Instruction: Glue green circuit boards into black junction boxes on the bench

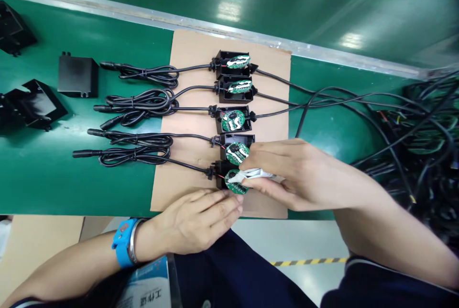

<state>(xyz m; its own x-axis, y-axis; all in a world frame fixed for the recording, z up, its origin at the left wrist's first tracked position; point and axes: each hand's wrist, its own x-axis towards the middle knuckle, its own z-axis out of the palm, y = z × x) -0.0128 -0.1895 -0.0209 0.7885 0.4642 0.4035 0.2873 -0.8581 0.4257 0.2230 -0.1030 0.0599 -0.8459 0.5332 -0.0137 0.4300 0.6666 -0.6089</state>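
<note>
My right hand (290,174) is closed around a white squeeze tube (256,173), mostly hidden by the fingers. The tube's tip touches the nearest round green circuit board (239,187). My left hand (201,217) lies with fingers stretched out, fingertips at the board's near edge; its thumb is hidden. That board sits tilted over an open black housing (220,182). Beyond it, another board (234,153) with white paste rests over its housing, partly behind my right fingers. Farther back, a third board (233,120) and two more tilted boards carry white streaks.
A cardboard sheet (193,150) lies under the housings on the green table (43,174). Coiled black cables (134,155) lie left. At far left are black cases (78,76). A tangle of cables and boards (423,140) fills the right. A metal ledge (143,14) runs behind.
</note>
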